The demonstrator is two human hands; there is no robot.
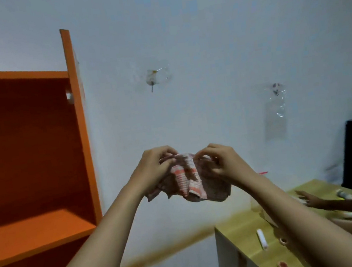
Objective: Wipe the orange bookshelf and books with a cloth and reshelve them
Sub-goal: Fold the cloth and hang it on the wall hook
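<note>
Bunching cloth point(185, 177) between left hand point(153, 170) and right hand point(222, 163), both grips pinching it; empty shelf point(38, 236) lies left, nearer left hand.

— Inspector: Count of hands in view?
— Assistant: Three. The wearer's left hand point(153, 170) and right hand point(222, 163), plus one other person's hand point(311, 200) over the wooden table point(247, 227).
— Inspector: Cloths?
— Assistant: One cloth point(190, 181), gripped by both of the wearer's hands.
— Inspector: Shelving units?
— Assistant: One orange bookshelf point(78, 124); two shelf boards visible. Books cannot be counted here.
— Inspector: Wall items?
— Assistant: Two clear plastic pieces: one point(158, 76) central, one point(277, 110) to the right.
— Inspector: Tables?
— Assistant: One.
</note>
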